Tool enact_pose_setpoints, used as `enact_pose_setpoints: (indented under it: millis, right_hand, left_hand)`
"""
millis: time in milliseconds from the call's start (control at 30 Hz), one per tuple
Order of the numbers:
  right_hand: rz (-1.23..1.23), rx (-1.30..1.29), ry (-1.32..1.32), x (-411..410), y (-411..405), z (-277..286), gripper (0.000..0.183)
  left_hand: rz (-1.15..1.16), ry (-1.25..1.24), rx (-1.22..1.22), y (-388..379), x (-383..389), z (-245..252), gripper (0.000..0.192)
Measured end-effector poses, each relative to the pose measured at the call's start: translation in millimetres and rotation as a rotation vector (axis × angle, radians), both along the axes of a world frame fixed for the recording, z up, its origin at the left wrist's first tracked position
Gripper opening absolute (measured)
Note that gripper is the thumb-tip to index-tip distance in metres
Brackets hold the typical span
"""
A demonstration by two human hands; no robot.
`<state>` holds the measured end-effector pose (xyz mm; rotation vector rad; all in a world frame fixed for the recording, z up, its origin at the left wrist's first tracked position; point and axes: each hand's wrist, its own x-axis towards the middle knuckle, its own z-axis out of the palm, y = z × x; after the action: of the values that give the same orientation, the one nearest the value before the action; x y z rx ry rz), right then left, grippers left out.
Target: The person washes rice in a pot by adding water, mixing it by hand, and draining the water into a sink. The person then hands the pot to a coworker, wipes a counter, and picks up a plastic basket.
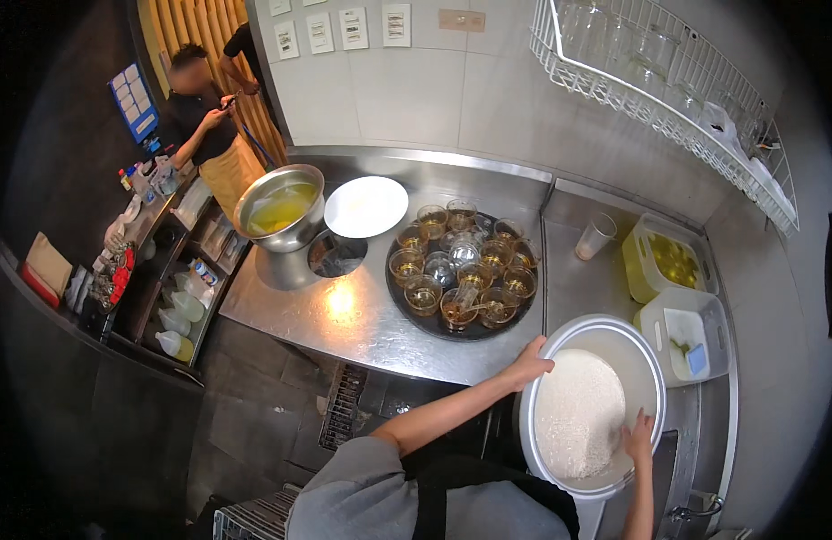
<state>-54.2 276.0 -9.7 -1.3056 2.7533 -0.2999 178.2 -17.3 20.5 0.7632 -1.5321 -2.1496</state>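
Note:
In front of me is a large round metal pot (649, 358) with a pale rim, over the sink side of the counter. White grains that look like rice (578, 412) fill much of it, heaped towards its left side. My left hand (529, 364) grips the rim at the upper left, thumb over the inner edge. My right hand (637, 437) reaches over the right side, its fingers by the inner wall and close to the grains. Whether these fingers hold anything cannot be made out.
A round black tray (397, 297) with several glasses of brown liquid stands left of the pot. Beyond are a white plate (366, 206), a round counter opening (338, 255) and a steel bowl (311, 177). Plastic tubs (716, 337) stand right; a wire rack (659, 101) hangs above. A person (206, 121) stands far left.

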Motion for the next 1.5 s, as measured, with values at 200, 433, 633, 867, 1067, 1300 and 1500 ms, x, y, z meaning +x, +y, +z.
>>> enact_pose_setpoints:
  millis: [200, 433, 633, 867, 1067, 1300, 1500]
  right_hand:
    - [-0.386, 0.126, -0.753, -58.8, -116.1, -69.9, 0.056]
    - [-0.101, -0.017, -0.314, 45.8, -204.2, -102.1, 0.056]
    - [0.433, -0.167, -0.870, 157.9, -166.3, -23.1, 0.028]
    - [0.505, 0.734, -0.695, 95.9, -30.5, -26.6, 0.034]
    - [-0.256, 0.439, -0.689, -19.5, -40.3, -30.0, 0.046]
    - [-0.362, 0.091, -0.481, 5.9, -181.3, -48.7, 0.076]
    - [0.149, 0.046, -0.654, 101.8, -201.3, -57.4, 0.076]
  left_hand:
    - [0.038, 0.006, 0.009, 4.5, 0.4, 3.2, 0.049]
    - [0.059, 0.013, -0.024, 10.2, -7.8, -20.8, 0.044]
    - [0.027, -0.050, 0.033, 6.4, -7.9, -6.3, 0.046]
    - [-0.015, -0.016, 0.048, -4.3, -7.9, 5.0, 0.040]
    - [-0.129, 0.016, 0.008, 3.1, -17.8, 7.8, 0.043]
    - [-0.127, 0.005, -0.003, -1.9, -25.4, 2.5, 0.030]
    - [-0.075, 0.011, 0.060, -4.7, -26.9, -2.9, 0.030]
